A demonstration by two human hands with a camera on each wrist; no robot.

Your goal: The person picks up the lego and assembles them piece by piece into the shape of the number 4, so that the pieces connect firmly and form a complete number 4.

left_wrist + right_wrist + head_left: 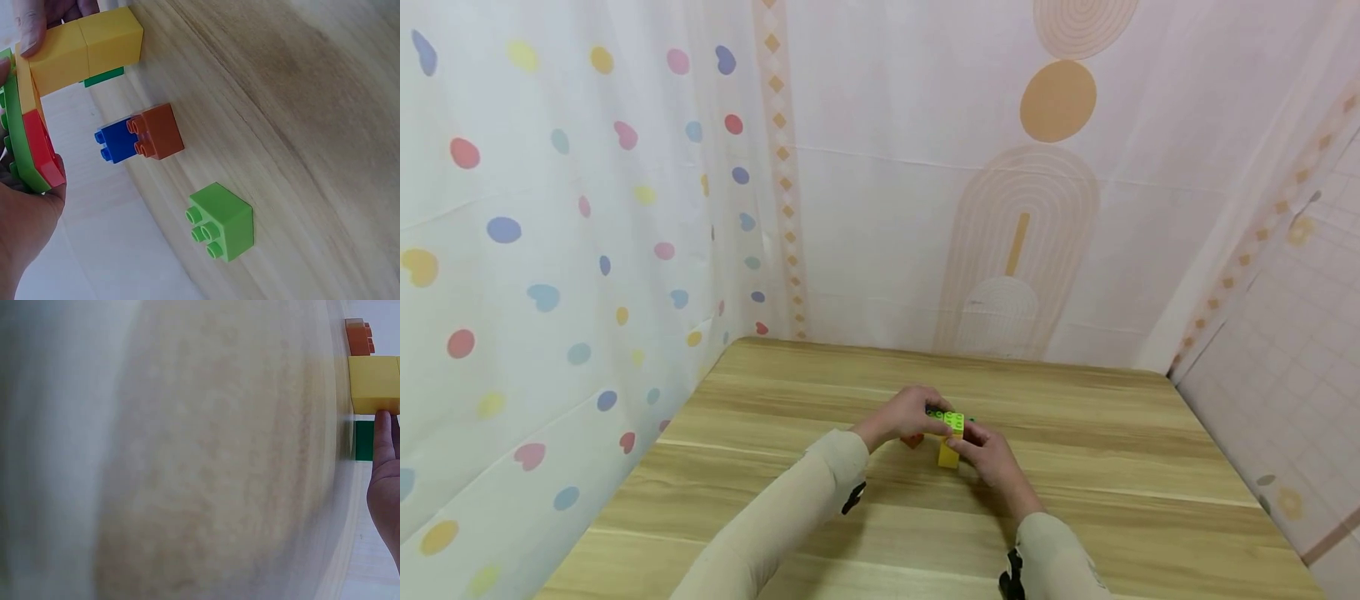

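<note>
My left hand grips a long green brick, its thumb near the end where a red brick is joined underneath. Beside the red one, an orange-yellow brick sits under the same green piece. Below that stands a column of two yellow bricks, upright on the table in the head view. My right hand holds this column near its top, fingers against its side in the right wrist view. Some fingertips of both hands are hidden behind the bricks.
On the wooden table near the left hand lie an orange brick, a blue brick and a light green brick. A dark green brick is close to the right fingers. Patterned curtains border the table.
</note>
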